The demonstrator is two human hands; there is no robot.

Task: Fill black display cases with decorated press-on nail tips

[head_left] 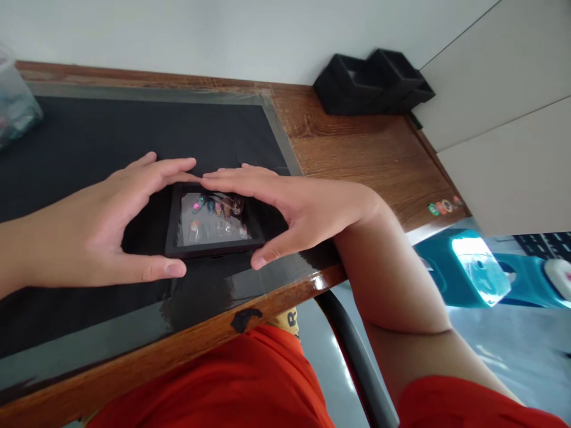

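Observation:
A shallow black-framed box (218, 248) lies flat on the black mat (134, 128). Through its clear, shiny front I see several decorated press-on nails (218, 208) against a pale backing, one with a pink star shape. My left hand (111, 223) curves around the box's left side, thumb by the near left corner and fingers stretched toward the far edge. From the other side my right hand (289, 205) reaches over the far right, its thumb by the near right corner. Fingertips of both hands meet at the far edge. Neither hand grips the box.
Black open bins (375, 83) stand against the wall at the back right of the wooden table (352, 154). A clear container (15, 101) sits at the far left. Small colourful stickers (441, 207) are on the right edge. Blue plastic stools (468, 267) stand beyond it.

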